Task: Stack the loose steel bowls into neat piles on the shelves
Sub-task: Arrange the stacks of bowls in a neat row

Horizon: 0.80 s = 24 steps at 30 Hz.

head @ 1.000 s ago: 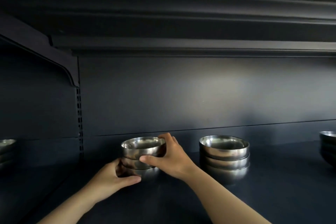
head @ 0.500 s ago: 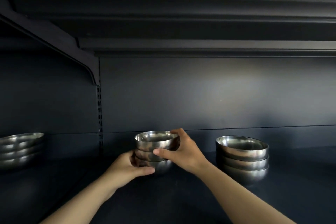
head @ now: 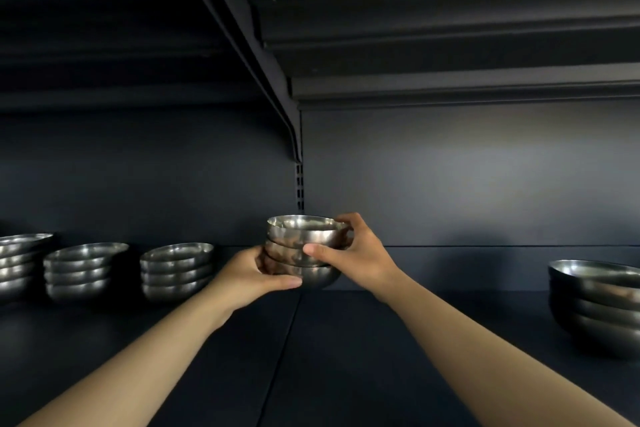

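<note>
Head view: at frame centre both hands hold a stack [head: 303, 253] of three steel bowls. The left hand [head: 254, 272] grips the bottom bowl, thumb across its front. The right hand [head: 360, 258] pinches the upper bowls, thumb in front, fingers curled round the rim behind. Whether the stack touches the shelf [head: 346, 340] I cannot tell. At left stand three piles [head: 175, 269] of shallower bowls in a row. At right edge sits a pile of larger bowls [head: 599, 302].
</note>
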Available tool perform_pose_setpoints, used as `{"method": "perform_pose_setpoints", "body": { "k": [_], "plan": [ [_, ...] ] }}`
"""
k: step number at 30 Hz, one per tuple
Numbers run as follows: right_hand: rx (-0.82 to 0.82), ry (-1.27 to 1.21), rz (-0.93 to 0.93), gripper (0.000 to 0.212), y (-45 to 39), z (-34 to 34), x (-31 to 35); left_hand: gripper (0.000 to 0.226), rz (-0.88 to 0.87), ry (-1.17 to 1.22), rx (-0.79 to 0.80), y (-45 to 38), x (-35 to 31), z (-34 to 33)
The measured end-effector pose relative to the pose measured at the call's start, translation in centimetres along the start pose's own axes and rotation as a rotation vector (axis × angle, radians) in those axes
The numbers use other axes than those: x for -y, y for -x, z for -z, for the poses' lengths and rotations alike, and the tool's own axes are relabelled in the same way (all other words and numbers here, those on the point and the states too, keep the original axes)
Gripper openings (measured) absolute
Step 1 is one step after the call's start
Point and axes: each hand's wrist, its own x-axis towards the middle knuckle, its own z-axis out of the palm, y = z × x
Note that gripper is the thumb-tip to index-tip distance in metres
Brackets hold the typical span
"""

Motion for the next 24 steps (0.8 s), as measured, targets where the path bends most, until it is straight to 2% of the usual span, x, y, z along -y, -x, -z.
{"method": "perform_pose_setpoints", "body": {
  "k": [7,13,18,24],
  "plan": [
    [0.037,0.044,-0.045,0.068,-1.6,-5.6,-1.4,0.042,0.082,0.063,0.043,-1.0,5.1,2.9],
    [0.024,0.053,-0.064,0.071,-2.9,-8.9,-2.7,0.068,0.1,0.15,0.029,-2.0,8.2,4.1],
    [0.022,0.041,-0.075,0.071,-2.8,-9.8,-3.7,0.044,0.1,0.134,0.022,-2.2,9.5,4.2],
    [0.04,0.015,-0.081,0.071,-2.5,-9.6,-4.5,0.037,0.096,0.085,0.024,-1.7,9.4,3.6]
  ]
}}
